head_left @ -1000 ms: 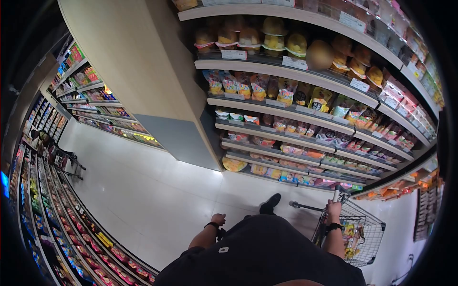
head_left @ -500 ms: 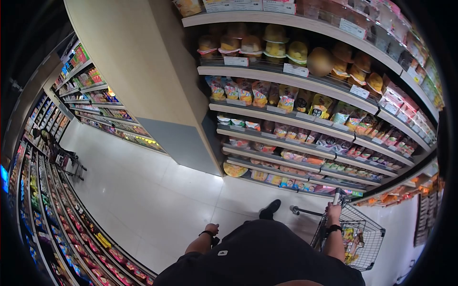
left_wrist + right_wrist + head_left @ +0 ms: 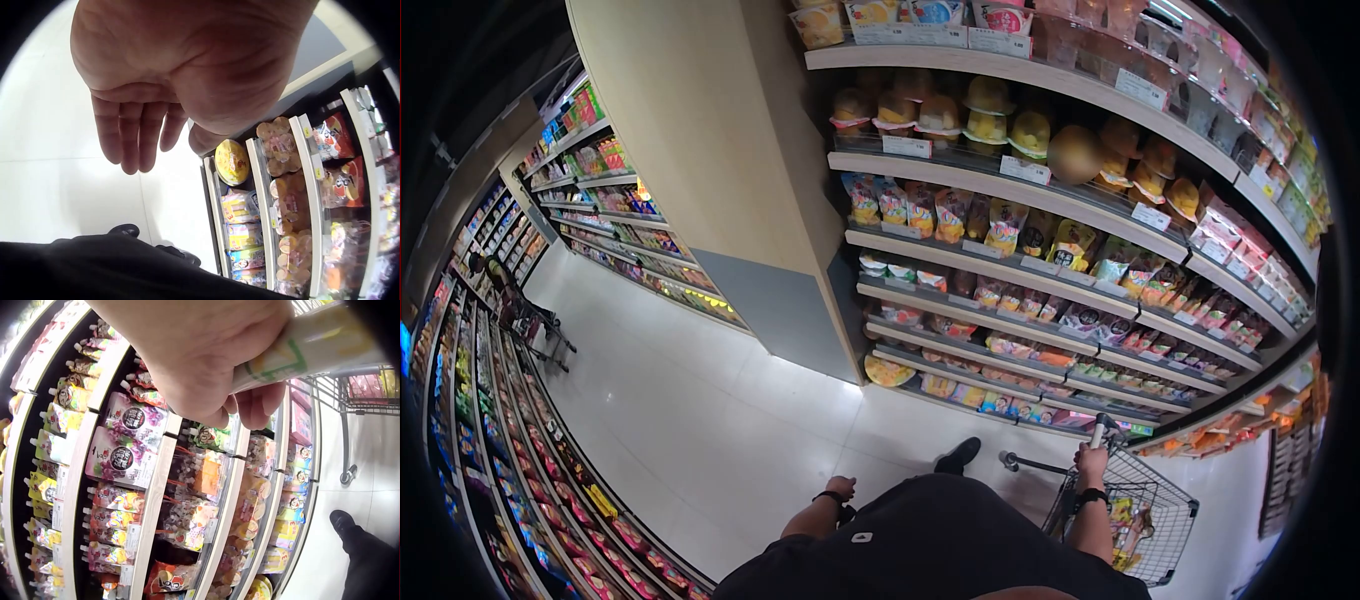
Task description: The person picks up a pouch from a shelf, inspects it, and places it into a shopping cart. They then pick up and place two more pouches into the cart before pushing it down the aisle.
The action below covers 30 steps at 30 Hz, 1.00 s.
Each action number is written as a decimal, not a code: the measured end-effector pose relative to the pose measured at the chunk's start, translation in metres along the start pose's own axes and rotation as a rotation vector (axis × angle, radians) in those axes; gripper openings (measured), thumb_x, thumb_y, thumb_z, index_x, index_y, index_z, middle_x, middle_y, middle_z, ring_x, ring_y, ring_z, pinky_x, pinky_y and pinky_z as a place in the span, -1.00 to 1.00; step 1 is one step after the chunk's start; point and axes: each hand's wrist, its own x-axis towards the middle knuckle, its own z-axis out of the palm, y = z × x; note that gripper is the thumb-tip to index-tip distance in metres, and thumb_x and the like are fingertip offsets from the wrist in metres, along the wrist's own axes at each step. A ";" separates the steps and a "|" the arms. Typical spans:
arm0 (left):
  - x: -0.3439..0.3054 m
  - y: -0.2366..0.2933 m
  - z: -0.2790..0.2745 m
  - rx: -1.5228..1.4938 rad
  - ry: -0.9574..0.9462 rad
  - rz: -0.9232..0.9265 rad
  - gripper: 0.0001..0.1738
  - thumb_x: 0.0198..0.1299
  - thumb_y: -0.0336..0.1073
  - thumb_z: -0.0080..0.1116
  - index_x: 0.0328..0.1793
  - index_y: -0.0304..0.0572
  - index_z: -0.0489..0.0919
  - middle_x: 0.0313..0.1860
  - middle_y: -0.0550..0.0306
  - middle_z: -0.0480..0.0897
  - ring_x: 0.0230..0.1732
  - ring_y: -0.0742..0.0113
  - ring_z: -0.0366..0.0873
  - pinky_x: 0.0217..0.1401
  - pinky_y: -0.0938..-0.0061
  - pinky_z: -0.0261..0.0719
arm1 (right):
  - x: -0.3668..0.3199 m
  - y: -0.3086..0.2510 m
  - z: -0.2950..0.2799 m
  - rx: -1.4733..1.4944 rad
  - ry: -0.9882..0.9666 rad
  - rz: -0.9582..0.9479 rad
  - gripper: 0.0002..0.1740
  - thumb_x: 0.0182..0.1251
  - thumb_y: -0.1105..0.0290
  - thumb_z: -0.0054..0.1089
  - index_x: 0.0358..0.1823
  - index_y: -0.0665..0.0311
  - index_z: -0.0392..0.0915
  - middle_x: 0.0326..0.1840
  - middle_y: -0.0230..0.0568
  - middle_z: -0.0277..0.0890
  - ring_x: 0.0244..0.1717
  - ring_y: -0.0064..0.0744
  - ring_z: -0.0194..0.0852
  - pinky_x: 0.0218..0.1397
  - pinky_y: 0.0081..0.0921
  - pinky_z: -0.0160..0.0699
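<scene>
My right hand (image 3: 1091, 461) grips the handle of a wire shopping cart (image 3: 1175, 500) at the lower right of the head view. In the right wrist view the same hand (image 3: 212, 362) has its fingers curled round the pale cart handle (image 3: 312, 347). Yellow and other coloured packages (image 3: 1128, 525) lie in the cart. My left hand (image 3: 840, 487) hangs beside the body, holding nothing. In the left wrist view this hand (image 3: 181, 69) shows its palm, with the fingers loosely extended over the floor.
Shelves of jelly cups and pouches (image 3: 1000, 235) stand ahead and to the right, beside a wood-and-grey pillar (image 3: 770, 290). More snack shelves (image 3: 530, 440) line the left. A person with another cart (image 3: 535, 325) is farther down the aisle. Pale floor (image 3: 690, 400) lies between.
The shelves and pillar have shifted lower and slightly right in the head view. Both hands and the cart appear slightly farther left and my right hand still grips the handle.
</scene>
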 end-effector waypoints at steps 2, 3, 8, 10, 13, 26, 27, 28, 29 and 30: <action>0.009 -0.009 0.001 -0.019 0.000 -0.007 -0.55 0.31 -0.03 0.00 -0.25 -0.30 0.68 -0.38 0.06 0.73 -0.43 0.25 0.68 -0.33 0.33 0.64 | -0.005 -0.008 0.000 -0.029 0.011 0.023 -0.85 0.29 0.42 0.21 -0.31 0.35 0.48 -0.63 -0.25 0.51 -0.68 -0.44 0.52 -0.66 -0.47 0.43; 0.012 -0.012 0.001 -0.019 -0.002 -0.013 -0.55 0.31 -0.03 0.00 -0.25 -0.30 0.68 -0.37 0.06 0.73 -0.43 0.25 0.69 -0.32 0.33 0.64 | -0.003 -0.005 0.001 -0.027 0.010 0.022 -0.85 0.29 0.42 0.21 -0.31 0.35 0.48 -0.63 -0.25 0.51 -0.68 -0.44 0.52 -0.66 -0.47 0.43; 0.015 -0.024 0.002 -0.040 -0.009 -0.025 -0.56 0.31 -0.05 0.00 -0.26 -0.31 0.68 -0.37 0.06 0.73 -0.43 0.25 0.69 -0.31 0.32 0.64 | -0.003 -0.003 0.000 0.009 -0.005 -0.016 -0.85 0.26 0.44 0.18 -0.30 0.38 0.43 -0.64 -0.24 0.49 -0.71 -0.42 0.49 -0.73 -0.49 0.39; 0.008 -0.023 0.002 0.012 -0.016 0.008 -0.56 0.30 -0.05 0.01 -0.27 -0.32 0.67 -0.38 0.06 0.73 -0.43 0.24 0.69 -0.32 0.30 0.63 | -0.001 -0.002 0.000 0.019 -0.008 0.002 -0.85 0.26 0.43 0.20 -0.30 0.37 0.46 -0.63 -0.25 0.50 -0.69 -0.44 0.50 -0.70 -0.48 0.40; -0.003 -0.021 0.006 -0.010 0.016 -0.041 -0.57 0.29 -0.06 0.02 -0.27 -0.33 0.67 -0.38 0.05 0.73 -0.43 0.23 0.69 -0.32 0.29 0.63 | -0.002 -0.007 -0.001 0.027 -0.011 0.029 -0.86 0.26 0.43 0.22 -0.30 0.36 0.49 -0.62 -0.26 0.52 -0.68 -0.45 0.52 -0.69 -0.48 0.41; -0.016 -0.005 0.003 -0.034 -0.024 -0.013 -0.60 0.29 -0.09 0.08 -0.16 -0.38 0.62 -0.23 -0.08 0.73 -0.39 0.18 0.70 -0.44 0.35 0.63 | 0.002 -0.002 0.000 0.009 0.002 0.029 -0.85 0.25 0.41 0.21 -0.28 0.37 0.53 -0.60 -0.23 0.56 -0.65 -0.43 0.57 -0.66 -0.47 0.47; -0.015 -0.006 0.004 -0.028 -0.026 -0.007 -0.60 0.30 -0.09 0.08 -0.16 -0.38 0.62 -0.22 -0.08 0.73 -0.40 0.18 0.70 -0.44 0.36 0.63 | 0.002 -0.003 0.000 0.012 0.004 0.028 -0.85 0.25 0.41 0.21 -0.28 0.37 0.53 -0.60 -0.23 0.56 -0.65 -0.43 0.57 -0.66 -0.47 0.47; -0.013 -0.008 0.004 -0.022 -0.028 -0.003 -0.59 0.30 -0.08 0.08 -0.15 -0.37 0.61 -0.21 -0.09 0.73 -0.40 0.19 0.69 -0.44 0.36 0.64 | 0.001 -0.004 -0.001 0.013 0.004 0.028 -0.84 0.25 0.41 0.21 -0.28 0.38 0.53 -0.60 -0.23 0.56 -0.64 -0.43 0.57 -0.65 -0.46 0.48; -0.011 -0.008 0.005 -0.021 -0.027 -0.002 -0.59 0.30 -0.08 0.08 -0.15 -0.37 0.61 -0.21 -0.09 0.73 -0.40 0.19 0.69 -0.44 0.36 0.64 | 0.000 -0.004 -0.001 0.015 0.003 0.029 -0.84 0.25 0.41 0.22 -0.28 0.38 0.53 -0.60 -0.23 0.56 -0.64 -0.42 0.57 -0.64 -0.45 0.49; -0.013 -0.008 0.006 -0.022 -0.032 -0.008 -0.59 0.30 -0.08 0.08 -0.13 -0.38 0.61 -0.20 -0.09 0.73 -0.41 0.19 0.69 -0.45 0.36 0.63 | 0.001 -0.003 -0.001 0.015 0.003 0.030 -0.84 0.25 0.41 0.22 -0.28 0.38 0.53 -0.60 -0.23 0.56 -0.64 -0.42 0.57 -0.64 -0.45 0.49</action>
